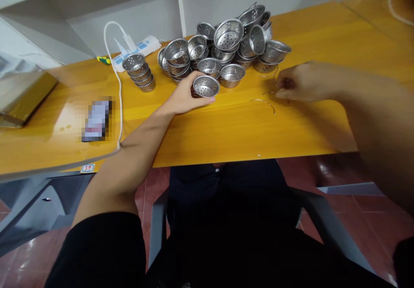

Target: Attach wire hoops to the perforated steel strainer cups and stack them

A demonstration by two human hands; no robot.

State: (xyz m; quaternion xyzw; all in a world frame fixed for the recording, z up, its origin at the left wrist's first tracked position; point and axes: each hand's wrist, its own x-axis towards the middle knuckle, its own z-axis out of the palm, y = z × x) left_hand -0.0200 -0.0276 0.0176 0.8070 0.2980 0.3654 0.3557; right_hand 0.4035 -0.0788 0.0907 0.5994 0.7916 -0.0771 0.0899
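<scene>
- Left hand (184, 96), head view: I see it wrapped around a small perforated steel cup (206, 85), fingers behind it and thumb along the near side. The cup stands upright on the yellow table (226, 133), at the near edge of the pile of cups (233, 42).
- Right hand (302, 83), same view: the fingers are curled close together with the tips down at the tabletop, beside some thin wire pieces (265, 102). I cannot tell whether a wire is actually pinched between the tips or only touched.
- Around them: a short nested stack of cups (140, 70) stands apart to the left of the pile. A power strip (142, 48) lies behind it, and its white cable (120, 98) runs toward the near edge past a blurred phone (96, 120).
- My reading of the step: one cup is secured on the left while the right works at picking up a wire.
- What the next move calls for, as I judge it: a fine fingertip pinch, since the wire is thin and lies flat on the wood. The left needs a steady hold so the cup does not slide.
</scene>
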